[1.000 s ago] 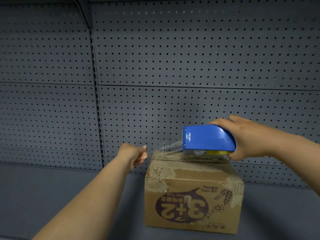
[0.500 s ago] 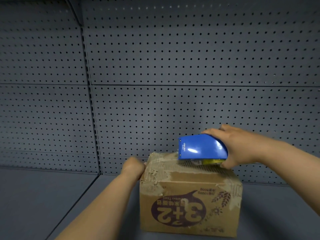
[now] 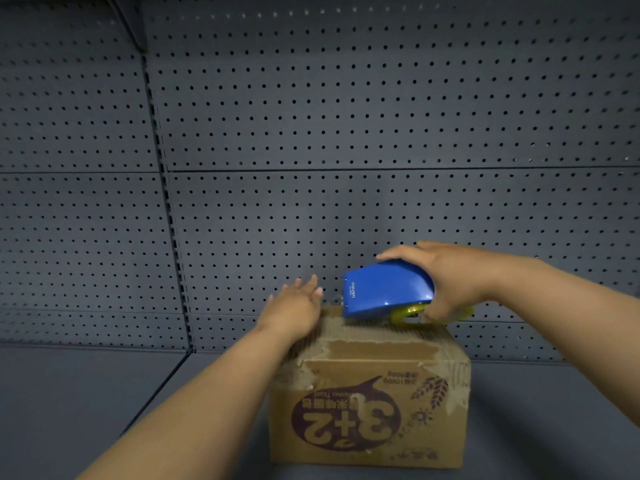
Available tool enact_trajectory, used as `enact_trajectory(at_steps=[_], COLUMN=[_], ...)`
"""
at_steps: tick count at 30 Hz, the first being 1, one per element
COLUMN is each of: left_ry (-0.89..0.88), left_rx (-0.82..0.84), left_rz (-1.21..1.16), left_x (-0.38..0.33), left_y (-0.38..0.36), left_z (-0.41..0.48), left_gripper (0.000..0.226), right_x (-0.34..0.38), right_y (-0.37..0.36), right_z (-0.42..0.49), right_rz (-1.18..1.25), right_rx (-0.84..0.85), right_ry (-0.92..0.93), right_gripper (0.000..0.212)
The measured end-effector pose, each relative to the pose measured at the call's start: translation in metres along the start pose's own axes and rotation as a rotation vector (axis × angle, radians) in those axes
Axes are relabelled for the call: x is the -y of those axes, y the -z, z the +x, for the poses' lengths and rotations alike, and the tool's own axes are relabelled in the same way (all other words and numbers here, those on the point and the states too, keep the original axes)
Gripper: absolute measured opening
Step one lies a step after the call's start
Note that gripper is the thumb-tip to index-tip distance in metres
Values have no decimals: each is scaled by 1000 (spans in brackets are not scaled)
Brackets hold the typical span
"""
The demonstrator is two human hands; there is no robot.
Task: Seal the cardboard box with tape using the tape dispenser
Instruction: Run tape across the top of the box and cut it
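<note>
Your left hand (image 3: 294,308) let go of the pulled tape end, opened and flattened onto the cardboard box's (image 3: 370,407) left top edge, while your right hand (image 3: 450,282) lowered the tape dispenser (image 3: 384,289) onto the top.

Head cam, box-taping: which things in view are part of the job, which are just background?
In the job:
- cardboard box
- blue tape dispenser, gripped by the right hand, low on the box top
- left hand, open, flat on the box's top left edge

Background:
- grey pegboard wall
- grey shelf surface
</note>
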State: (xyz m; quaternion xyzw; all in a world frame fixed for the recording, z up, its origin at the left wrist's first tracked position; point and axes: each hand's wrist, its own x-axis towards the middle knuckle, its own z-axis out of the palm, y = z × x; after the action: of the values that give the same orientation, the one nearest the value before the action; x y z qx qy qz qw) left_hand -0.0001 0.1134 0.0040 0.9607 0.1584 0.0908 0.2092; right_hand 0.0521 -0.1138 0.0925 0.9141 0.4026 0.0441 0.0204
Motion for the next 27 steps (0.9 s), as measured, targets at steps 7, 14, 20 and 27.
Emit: enact_trajectory(at_steps=[7,14,20,27], left_ry=[41,16,49,26], left_rx=[250,242,243,266], left_rz=[187,245,249,295], left_x=[3,13,4,-11], left_y=[-25,-39,-28,-16], left_z=[9,18,8,-10], left_gripper=[54,57,55,52], right_x=[-10,-21,-37,-56], right_y=[1,-8,-8,-10], right_z=[11,15,9,9], right_rz=[-4,12,-24,32], right_rx=[-8,47,56,62], right_ry=[114,184,196,223], right_gripper=[76,87,85,90])
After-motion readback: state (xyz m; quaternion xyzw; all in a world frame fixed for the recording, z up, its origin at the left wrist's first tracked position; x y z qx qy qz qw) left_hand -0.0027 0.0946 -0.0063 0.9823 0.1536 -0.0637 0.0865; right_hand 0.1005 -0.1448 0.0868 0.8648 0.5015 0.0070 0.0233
